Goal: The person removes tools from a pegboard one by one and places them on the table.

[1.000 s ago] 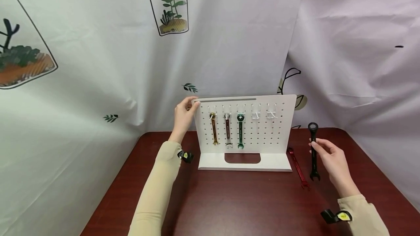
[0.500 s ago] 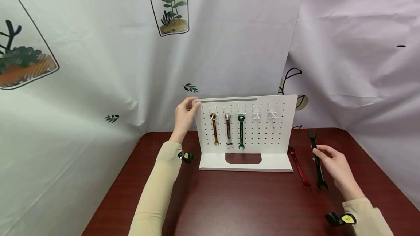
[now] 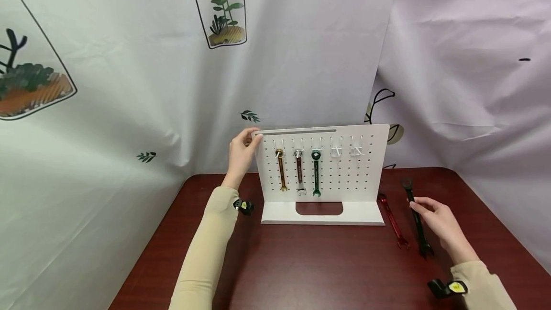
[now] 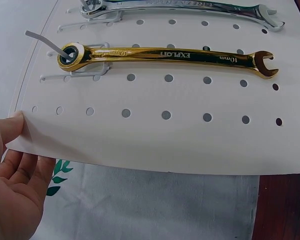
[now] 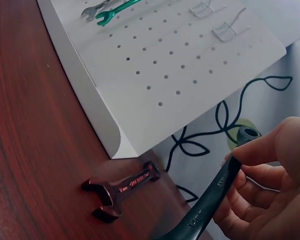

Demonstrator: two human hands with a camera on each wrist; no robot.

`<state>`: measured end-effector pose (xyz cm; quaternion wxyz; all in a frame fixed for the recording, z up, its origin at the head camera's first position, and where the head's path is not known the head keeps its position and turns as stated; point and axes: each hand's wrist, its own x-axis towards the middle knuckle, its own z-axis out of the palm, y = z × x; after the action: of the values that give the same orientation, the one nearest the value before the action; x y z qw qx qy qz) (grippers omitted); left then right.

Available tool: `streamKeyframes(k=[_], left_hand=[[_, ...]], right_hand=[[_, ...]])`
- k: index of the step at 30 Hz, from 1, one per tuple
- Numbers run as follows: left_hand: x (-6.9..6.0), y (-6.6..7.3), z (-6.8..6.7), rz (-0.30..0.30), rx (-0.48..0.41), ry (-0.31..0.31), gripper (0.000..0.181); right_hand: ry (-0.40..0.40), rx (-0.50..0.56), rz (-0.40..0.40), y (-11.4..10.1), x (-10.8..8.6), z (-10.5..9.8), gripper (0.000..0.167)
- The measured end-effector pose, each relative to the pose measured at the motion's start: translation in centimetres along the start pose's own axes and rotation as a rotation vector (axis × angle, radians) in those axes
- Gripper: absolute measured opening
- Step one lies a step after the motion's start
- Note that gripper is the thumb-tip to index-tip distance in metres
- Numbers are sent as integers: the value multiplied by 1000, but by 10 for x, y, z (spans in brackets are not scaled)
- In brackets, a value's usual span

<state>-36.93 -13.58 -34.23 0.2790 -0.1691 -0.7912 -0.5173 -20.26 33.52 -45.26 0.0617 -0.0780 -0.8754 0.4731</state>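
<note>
A white pegboard stand [image 3: 353,181] stands on the table; my left hand [image 3: 242,153] pinches its upper left corner between thumb and fingers. Gold [image 4: 170,55], silver [image 4: 190,6] and green [image 3: 316,173] wrenches hang from its hooks, ring ends up. My right hand [image 3: 441,224] pinches a black combination wrench [image 5: 210,200] near its ring end, to the right of the board. In the head view its open end points toward me, low over the table; whether it touches the wood I cannot tell. Beside it a red wrench [image 3: 392,221] lies on the table.
Two clear hooks [image 3: 336,151] on the board's right side hold nothing. The dark red table [image 3: 318,267] extends in front of the stand. Behind hangs a white cloth [image 3: 318,61] printed with plants.
My right hand has lowered the black wrench, tilting it so its open end swings down and toward me. The left hand stays on the board's corner.
</note>
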Motion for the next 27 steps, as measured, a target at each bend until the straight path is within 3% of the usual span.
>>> streamKeyframes(k=[20, 27], left_hand=[[0, 2, 0, 0, -10, -2, 32], [-1, 1, 0, 0, -7, -4, 32]], right_hand=[[-102, 2, 42, 19, 7, 4, 53], [-133, -43, 31, 24, 8, 8, 50]])
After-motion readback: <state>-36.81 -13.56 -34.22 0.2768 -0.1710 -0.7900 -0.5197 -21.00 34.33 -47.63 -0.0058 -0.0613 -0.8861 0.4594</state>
